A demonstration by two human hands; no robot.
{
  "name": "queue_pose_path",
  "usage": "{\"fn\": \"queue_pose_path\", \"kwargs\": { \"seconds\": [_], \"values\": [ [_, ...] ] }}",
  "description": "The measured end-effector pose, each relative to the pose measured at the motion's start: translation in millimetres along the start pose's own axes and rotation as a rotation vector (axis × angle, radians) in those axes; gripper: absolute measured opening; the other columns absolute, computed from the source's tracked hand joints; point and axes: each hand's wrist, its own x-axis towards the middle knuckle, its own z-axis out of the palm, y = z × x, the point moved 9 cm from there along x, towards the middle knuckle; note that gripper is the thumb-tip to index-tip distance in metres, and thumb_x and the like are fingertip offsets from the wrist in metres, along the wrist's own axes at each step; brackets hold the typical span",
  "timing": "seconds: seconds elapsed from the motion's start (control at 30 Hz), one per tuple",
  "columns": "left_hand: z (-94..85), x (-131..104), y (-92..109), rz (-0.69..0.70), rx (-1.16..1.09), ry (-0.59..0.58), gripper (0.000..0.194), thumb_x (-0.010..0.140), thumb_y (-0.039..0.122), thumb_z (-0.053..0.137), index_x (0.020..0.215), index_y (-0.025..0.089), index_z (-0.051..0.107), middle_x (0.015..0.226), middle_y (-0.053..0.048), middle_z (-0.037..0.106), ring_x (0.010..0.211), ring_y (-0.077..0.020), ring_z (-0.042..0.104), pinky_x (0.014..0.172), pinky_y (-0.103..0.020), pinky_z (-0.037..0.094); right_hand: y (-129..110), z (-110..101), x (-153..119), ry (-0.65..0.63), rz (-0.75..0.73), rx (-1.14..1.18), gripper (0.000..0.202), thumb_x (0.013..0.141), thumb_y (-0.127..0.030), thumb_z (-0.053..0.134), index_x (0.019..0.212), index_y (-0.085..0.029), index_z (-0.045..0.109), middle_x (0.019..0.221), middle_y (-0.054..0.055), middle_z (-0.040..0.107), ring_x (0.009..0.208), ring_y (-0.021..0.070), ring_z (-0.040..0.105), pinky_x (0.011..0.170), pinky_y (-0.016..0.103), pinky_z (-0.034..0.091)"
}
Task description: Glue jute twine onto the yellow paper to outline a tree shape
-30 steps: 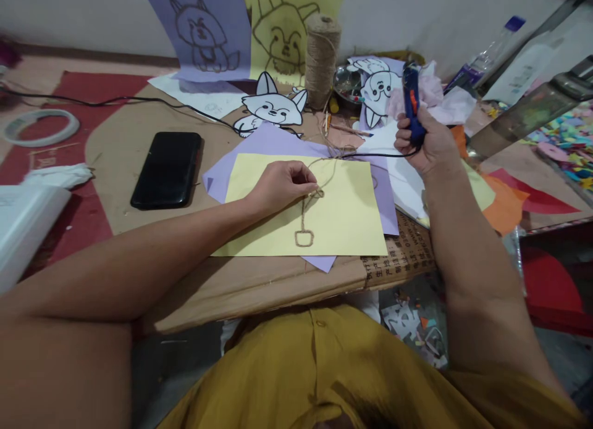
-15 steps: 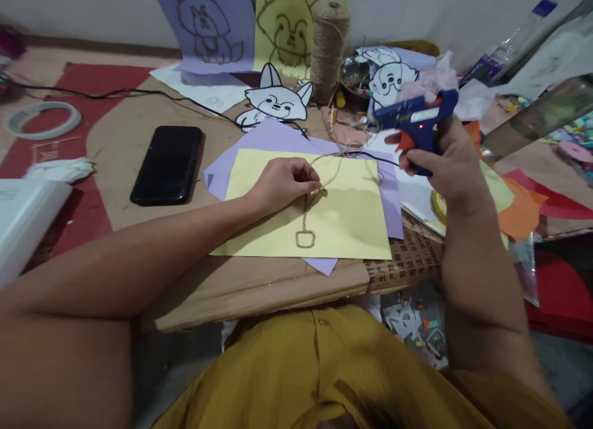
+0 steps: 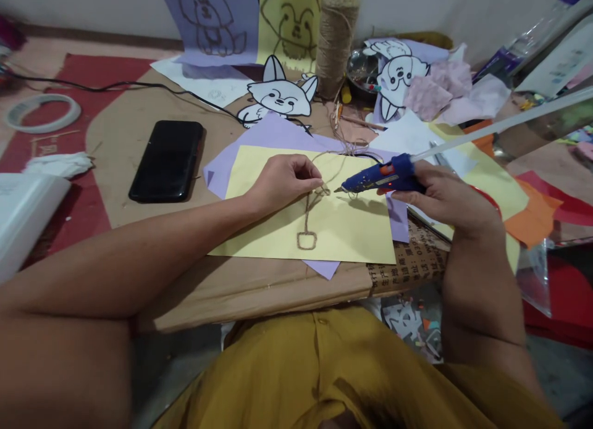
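My left hand [image 3: 290, 181] pinches a strand of brown twine [image 3: 326, 189] just above a yellow sheet of paper [image 3: 259, 231]. From there the twine runs down to a small rounded square of twine [image 3: 306, 241] on the sheet. In my right hand [image 3: 447, 194] is a blue hot glue gun [image 3: 384, 174] with a long whitish glue stick [image 3: 500, 123] sticking out of its back. Its nozzle points left, close to the pinched twine but apart from it. Purple paper [image 3: 278, 129] lies under the yellow sheet.
A black phone [image 3: 167, 160] lies left of the papers, near a tape roll [image 3: 44, 113]. Behind stand a twine spool [image 3: 337, 40], a fox cutout [image 3: 282, 95] and two sheets with twine-outlined animals. A clear bottle [image 3: 546, 126] and paper scraps are at the right.
My right hand has lowered the glue gun and turned it, bringing the nozzle leftward near the twine. My left hand keeps its pinch in nearly the same place.
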Motion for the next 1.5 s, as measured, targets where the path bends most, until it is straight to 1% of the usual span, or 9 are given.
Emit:
{"fn": "queue_pose_path", "kwargs": {
  "seconds": [0.07,0.13,0.33,0.47,0.7,0.93,1.1,1.27,1.5],
  "values": [
    [-0.1,0.0,0.0,-0.002,0.002,0.001,0.014,0.08,0.029,0.083,0.078,0.016,0.079,0.071,-0.003,0.074,0.063,-0.013,0.06,0.061,-0.027,0.046,-0.9,3.2,0.8,-0.012,0.008,-0.033,0.027,0.094,-0.05,0.064,0.105,-0.027,0.076,0.093,0.008,0.072,0.089,0.0313,0.071,0.086,0.051,0.061],
    [-0.1,-0.2,0.3,-0.002,-0.002,-0.002,0.015,0.08,0.03,0.083,0.079,0.016,0.079,0.072,-0.004,0.075,0.063,-0.013,0.06,0.06,-0.027,0.046,-0.3,5.6,1.4,-0.014,0.015,-0.042,0.026,0.094,-0.05,0.065,0.101,-0.027,0.074,0.09,0.008,0.071,0.086,0.0303,0.07,0.084,0.049,0.061],
    [-0.1,-0.7,0.6,0.004,0.002,-0.001,0.015,0.081,0.03,0.084,0.079,0.016,0.079,0.074,-0.005,0.076,0.065,-0.0137,0.062,0.062,-0.027,0.048,1.2,10.7,3.3,-0.024,-0.002,-0.049,0.029,0.094,-0.053,0.064,0.103,-0.027,0.073,0.1,0.008,0.076,0.096,0.0315,0.071,0.089,0.048,0.059],
    [-0.2,-0.5,1.0,0.013,0.003,0.003,0.014,0.08,0.028,0.084,0.079,0.015,0.079,0.075,-0.004,0.077,0.065,-0.0129,0.062,0.063,-0.027,0.048,0.3,13.5,4.7,-0.042,0.0,-0.036,0.026,0.094,-0.052,0.064,0.1,-0.027,0.071,0.096,0.007,0.075,0.093,0.0297,0.07,0.087,0.045,0.058],
    [1.0,-0.1,0.8,0.007,-0.003,-0.007,0.015,0.08,0.029,0.084,0.078,0.015,0.079,0.073,-0.003,0.076,0.063,-0.0122,0.061,0.062,-0.026,0.047,-10.2,14.1,6.1,-0.039,-0.085,-0.048,0.032,0.099,-0.055,0.059,0.099,-0.024,0.069,0.091,0.007,0.073,0.086,0.027,0.069,0.079,0.039,0.056],
    [1.1,0.0,1.6,0.017,0.002,-0.003,0.014,0.079,0.028,0.083,0.078,0.015,0.079,0.073,-0.003,0.076,0.062,-0.0117,0.06,0.062,-0.025,0.047,-17.7,14.5,5.2,-0.037,-0.091,-0.045,0.028,0.099,-0.048,0.058,0.106,-0.024,0.071,0.098,0.007,0.076,0.093,0.0282,0.072,0.084,0.041,0.059],
    [0.4,-0.4,1.6,0.013,0.002,-0.007,0.013,0.08,0.027,0.084,0.078,0.015,0.079,0.073,-0.003,0.076,0.063,-0.0121,0.062,0.062,-0.025,0.047,-15.6,14.9,5.2,-0.046,-0.076,-0.06,0.027,0.098,-0.047,0.059,0.104,-0.023,0.071,0.1,0.008,0.077,0.096,0.0293,0.074,0.086,0.04,0.059],
    [0.3,-0.2,1.8,0.015,-0.012,-0.009,0.014,0.08,0.027,0.085,0.077,0.015,0.079,0.073,-0.003,0.076,0.064,-0.012,0.062,0.062,-0.026,0.046,-15.5,11.1,5.3,-0.013,-0.09,-0.066,0.023,0.098,-0.045,0.06,0.1,-0.024,0.07,0.099,0.008,0.078,0.096,0.0293,0.075,0.087,0.041,0.06],
    [1.0,0.6,1.4,0.032,-0.009,-0.008,0.013,0.08,0.027,0.085,0.077,0.015,0.08,0.074,-0.003,0.076,0.063,-0.0116,0.061,0.061,-0.025,0.046,-17.3,13.6,4.0,0.012,-0.098,-0.039,0.026,0.098,-0.045,0.06,0.104,-0.023,0.072,0.101,0.01,0.08,0.096,0.0317,0.076,0.087,0.045,0.061]
  ]
}}
